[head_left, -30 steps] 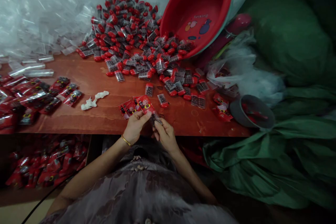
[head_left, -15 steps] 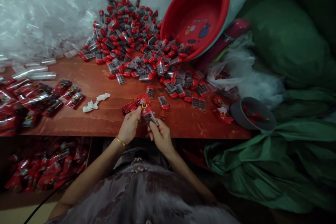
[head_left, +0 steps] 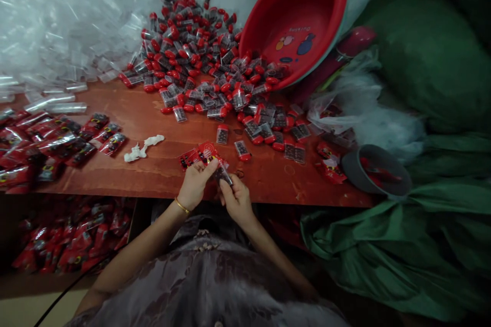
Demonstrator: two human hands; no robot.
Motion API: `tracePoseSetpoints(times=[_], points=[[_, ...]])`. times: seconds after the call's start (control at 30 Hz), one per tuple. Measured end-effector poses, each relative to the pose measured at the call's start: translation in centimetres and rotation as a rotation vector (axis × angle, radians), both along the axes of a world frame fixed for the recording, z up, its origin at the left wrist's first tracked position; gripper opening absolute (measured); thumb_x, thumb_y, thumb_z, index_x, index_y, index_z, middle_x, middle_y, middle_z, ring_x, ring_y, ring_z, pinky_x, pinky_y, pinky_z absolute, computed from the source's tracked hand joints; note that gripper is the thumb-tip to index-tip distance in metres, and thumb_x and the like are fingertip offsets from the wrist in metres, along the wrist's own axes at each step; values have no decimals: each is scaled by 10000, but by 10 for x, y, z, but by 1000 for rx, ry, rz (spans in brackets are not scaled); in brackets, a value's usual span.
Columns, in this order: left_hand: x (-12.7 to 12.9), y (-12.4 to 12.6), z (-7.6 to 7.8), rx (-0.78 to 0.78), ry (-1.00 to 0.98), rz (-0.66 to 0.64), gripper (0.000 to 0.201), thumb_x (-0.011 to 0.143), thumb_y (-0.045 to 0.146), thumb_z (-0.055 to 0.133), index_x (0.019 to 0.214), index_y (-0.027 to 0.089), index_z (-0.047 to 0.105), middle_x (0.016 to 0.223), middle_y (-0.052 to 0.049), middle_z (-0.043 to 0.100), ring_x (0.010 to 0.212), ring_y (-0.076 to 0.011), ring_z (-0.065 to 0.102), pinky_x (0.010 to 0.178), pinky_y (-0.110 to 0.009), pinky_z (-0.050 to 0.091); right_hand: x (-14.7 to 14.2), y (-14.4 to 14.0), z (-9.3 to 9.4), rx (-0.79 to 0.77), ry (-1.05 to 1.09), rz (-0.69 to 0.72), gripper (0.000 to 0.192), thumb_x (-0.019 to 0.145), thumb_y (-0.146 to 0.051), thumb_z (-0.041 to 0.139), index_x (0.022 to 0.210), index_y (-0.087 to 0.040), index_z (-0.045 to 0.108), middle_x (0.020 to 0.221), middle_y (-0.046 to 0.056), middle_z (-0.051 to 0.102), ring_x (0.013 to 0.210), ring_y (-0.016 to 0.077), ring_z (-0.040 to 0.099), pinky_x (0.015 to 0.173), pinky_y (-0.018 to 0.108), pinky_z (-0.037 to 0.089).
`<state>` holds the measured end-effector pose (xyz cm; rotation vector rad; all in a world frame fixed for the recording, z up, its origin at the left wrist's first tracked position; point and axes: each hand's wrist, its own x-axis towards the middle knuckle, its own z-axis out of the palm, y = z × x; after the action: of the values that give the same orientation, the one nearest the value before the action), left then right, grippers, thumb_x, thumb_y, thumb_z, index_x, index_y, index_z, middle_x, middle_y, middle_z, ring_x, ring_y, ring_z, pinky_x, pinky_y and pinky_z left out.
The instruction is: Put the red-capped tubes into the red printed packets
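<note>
At the table's front edge, my left hand (head_left: 195, 184) pinches the upper end of a small clear plastic container (head_left: 223, 174) with dark contents. My right hand (head_left: 238, 200) grips its lower end between thumb and fingers. Behind the left fingers are red printed cards (head_left: 188, 158); whether one is joined to the container I cannot tell. Just beyond the hands lie two red-capped clear containers, one upright in view (head_left: 222, 134) and one tilted (head_left: 242, 150). Farther back spreads a big heap of the same containers (head_left: 184, 51).
A red basin (head_left: 264, 20) leans behind the heap. Wrapped red packs (head_left: 49, 148) and clear sleeves (head_left: 57, 107) lie left, with crumpled white scrap (head_left: 143, 148) nearer. A grey bowl (head_left: 351, 168) stands at the right edge beside green cloth (head_left: 383, 245). More packs (head_left: 80, 235) fill a box below.
My left thumb has slid down and right over the red card to the container's upper end. My right hand keeps its grip. The whole view has shifted slightly.
</note>
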<state>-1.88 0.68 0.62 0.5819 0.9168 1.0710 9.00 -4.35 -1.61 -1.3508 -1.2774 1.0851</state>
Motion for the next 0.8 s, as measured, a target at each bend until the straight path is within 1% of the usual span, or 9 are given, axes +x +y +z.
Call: tracePoseSetpoints(times=[0.1, 0.17, 0.27, 0.4, 0.43, 0.5, 0.57, 0.63, 0.8], points=[[3, 7, 7, -84, -2, -51, 363, 481, 382, 833, 697, 123, 698, 642, -34, 692, 639, -148, 632, 693, -261, 497, 1, -1, -1, 63, -132, -19, 202, 873, -362, 456, 726, -224, 475, 494, -62, 448, 462, 106, 460, 491, 231, 377], [5, 7, 8, -88, 4, -65, 332, 490, 343, 827, 704, 117, 710, 650, -43, 699, 654, -157, 643, 704, -264, 502, -1, -1, -3, 83, -160, -35, 196, 860, -347, 468, 706, -226, 475, 506, -52, 459, 480, 110, 453, 500, 238, 366], [9, 1, 4, -17, 33, -75, 282, 510, 317, 820, 690, 128, 714, 649, -38, 700, 613, -146, 632, 653, -248, 502, -7, -2, -4, 47, -45, -60, 245, 873, -382, 440, 686, -226, 463, 490, -57, 411, 457, 103, 400, 463, 230, 333], [11, -7, -1, 35, 107, -180, 305, 592, 418, 773, 717, 146, 715, 544, -16, 650, 438, -114, 540, 443, -224, 426, -11, -2, -8, -39, 180, -85, 287, 870, -463, 446, 726, -216, 465, 493, -79, 348, 409, 74, 320, 401, 204, 287], [11, -8, -1, 39, 133, -196, 312, 597, 434, 769, 712, 150, 711, 525, -12, 637, 419, -111, 524, 415, -220, 405, -10, -2, -8, -46, 205, -89, 296, 863, -480, 458, 733, -214, 466, 499, -83, 344, 404, 67, 308, 392, 199, 279], [10, -8, 0, 50, 155, -169, 326, 576, 449, 782, 678, 151, 696, 536, -14, 640, 443, -112, 537, 421, -213, 409, -7, -3, -9, -47, 221, -86, 318, 855, -499, 472, 725, -209, 462, 505, -86, 344, 401, 59, 295, 383, 193, 272], [10, -6, 0, 63, 119, -114, 360, 572, 474, 779, 675, 142, 687, 596, -28, 667, 511, -122, 578, 480, -216, 451, -3, -3, -7, -44, 212, -56, 336, 854, -503, 479, 698, -207, 449, 498, -85, 361, 396, 55, 307, 383, 189, 285], [9, -6, -2, 72, 83, -111, 396, 606, 506, 749, 716, 130, 692, 611, -34, 672, 514, -123, 587, 482, -217, 461, 0, -3, -4, -51, 212, -12, 350, 856, -507, 479, 679, -207, 440, 480, -86, 376, 388, 57, 345, 391, 189, 321], [5, -12, -8, 51, 137, -257, 449, 694, 529, 668, 874, 118, 698, 448, 9, 573, 329, -110, 497, 299, -194, 330, -1, 2, 2, -119, 308, 27, 351, 831, -537, 503, 716, -207, 471, 446, -101, 391, 349, 62, 390, 396, 195, 388]])
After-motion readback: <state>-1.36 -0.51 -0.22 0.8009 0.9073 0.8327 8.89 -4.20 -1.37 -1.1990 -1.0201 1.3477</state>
